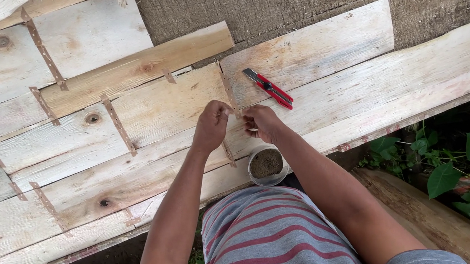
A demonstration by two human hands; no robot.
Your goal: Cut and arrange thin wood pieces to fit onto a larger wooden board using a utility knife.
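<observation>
At mid-frame, the left hand (pixel 211 125) and right hand (pixel 260 121) each pinch closed on the thin brown strip (pixel 229 94) lying across pale wooden planks (pixel 327 55); uneven pulling could likely tear it, or an elbow could tip the small white tub (pixel 267 165) below.

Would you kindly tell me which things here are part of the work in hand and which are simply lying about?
In use:
- left hand and right hand, pinching a thin brown strip on the plank wall
- small round container just below the hands

Lying about:
- red utility knife on a plank
- green plants at right
</observation>
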